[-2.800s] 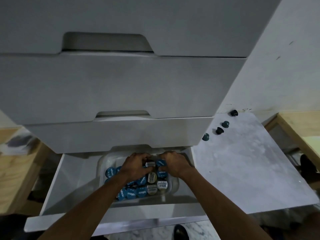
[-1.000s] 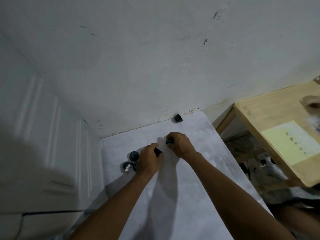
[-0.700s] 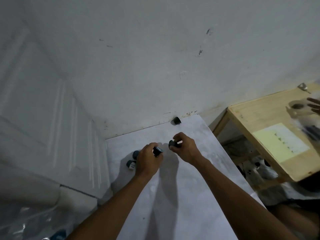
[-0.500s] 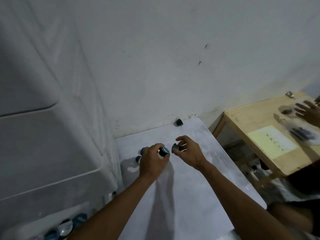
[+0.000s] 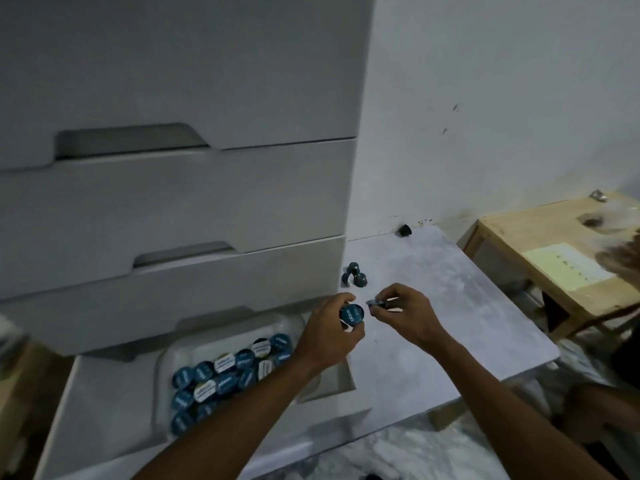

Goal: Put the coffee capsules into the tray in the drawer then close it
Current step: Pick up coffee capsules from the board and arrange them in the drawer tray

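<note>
My left hand (image 5: 329, 336) grips a coffee capsule with a blue lid (image 5: 352, 314) over the right end of the open bottom drawer (image 5: 104, 403). My right hand (image 5: 405, 315) pinches a second capsule (image 5: 375, 303) edge-on, just above the grey marble-look slab (image 5: 450, 327). The clear tray (image 5: 166, 362) in the drawer holds several blue-lidded and white-lidded capsules (image 5: 225, 375). A small cluster of dark capsules (image 5: 355, 274) rests on the slab beside the cabinet. One more black capsule (image 5: 404, 230) lies at the wall.
A white drawer cabinet (image 5: 173, 209) rises above the open drawer, its upper drawers closed. A low wooden table (image 5: 540, 268) with a yellow paper stands at the right, where another person's hand (image 5: 620, 258) moves, blurred. A white wall backs the slab.
My view has swung left, so the cabinet and open drawer are back in sight. Both hands lifted a capsule off the slab and carried it left toward the drawer.
</note>
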